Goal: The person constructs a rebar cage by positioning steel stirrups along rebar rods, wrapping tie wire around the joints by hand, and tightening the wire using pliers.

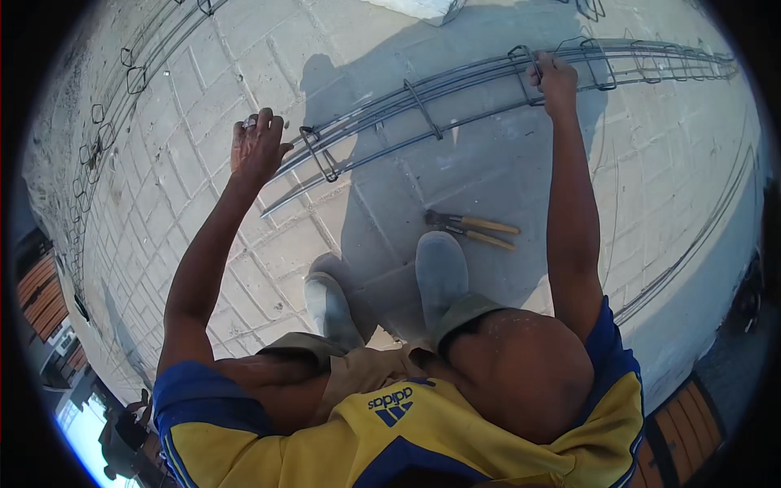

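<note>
A long steel rebar cage (480, 81) lies across the paving in front of me, its thin bars threaded through several square stirrups. At its right part, my right hand (556, 81) is closed with its fingers around the side of a stirrup (521, 75). My left hand (259, 148), a ring on one finger, is beside the cage's left end. Its fingers are curled together, and what they hold, if anything, is hidden. Near the left hand, an end stirrup (317, 154) sits tilted on the bars. Pincers with yellowish handles (480, 229) lie on the ground near my shoe.
More rebar cages (106, 134) lie along the left side. Thin loose rods (683, 260) curve over the paving at the right. A pale block (419, 6) stands at the far edge. My grey shoes (442, 272) are planted on the pavers.
</note>
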Action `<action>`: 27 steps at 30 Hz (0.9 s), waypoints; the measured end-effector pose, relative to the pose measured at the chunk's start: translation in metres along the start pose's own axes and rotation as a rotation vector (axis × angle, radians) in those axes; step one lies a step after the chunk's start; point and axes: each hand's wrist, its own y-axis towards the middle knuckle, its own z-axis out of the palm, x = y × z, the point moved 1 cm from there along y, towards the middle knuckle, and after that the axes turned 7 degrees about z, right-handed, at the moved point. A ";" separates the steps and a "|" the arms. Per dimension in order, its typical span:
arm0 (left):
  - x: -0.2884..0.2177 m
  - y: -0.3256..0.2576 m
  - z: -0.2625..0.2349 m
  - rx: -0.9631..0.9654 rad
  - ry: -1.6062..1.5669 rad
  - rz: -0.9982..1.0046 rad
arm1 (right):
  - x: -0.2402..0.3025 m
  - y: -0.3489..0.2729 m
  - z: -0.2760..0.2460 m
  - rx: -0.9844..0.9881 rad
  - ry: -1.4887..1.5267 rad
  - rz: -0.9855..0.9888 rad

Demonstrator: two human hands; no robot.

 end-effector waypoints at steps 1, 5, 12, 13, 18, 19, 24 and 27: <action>0.001 0.007 -0.007 -0.058 -0.008 0.005 | -0.011 0.006 -0.018 -0.081 0.044 0.016; -0.012 0.010 -0.006 0.376 -0.721 -0.237 | -0.035 0.020 -0.047 -0.318 -0.628 -0.328; -0.040 -0.025 0.057 0.198 -1.175 -0.428 | 0.034 -0.124 -0.002 0.370 0.171 0.276; -0.039 -0.016 0.048 0.340 -1.100 -0.171 | 0.036 -0.134 -0.011 0.382 0.246 0.277; -0.028 -0.041 0.069 0.129 -0.668 0.200 | 0.086 -0.164 -0.055 0.283 0.408 0.111; -0.029 -0.037 0.071 0.147 -0.663 0.197 | 0.098 -0.167 -0.073 0.158 0.284 0.008; -0.052 -0.036 0.071 0.202 -0.450 -0.096 | 0.090 -0.187 -0.087 0.126 0.146 0.022; -0.048 -0.048 0.081 0.226 -0.440 -0.060 | 0.062 -0.200 -0.045 0.306 0.147 0.260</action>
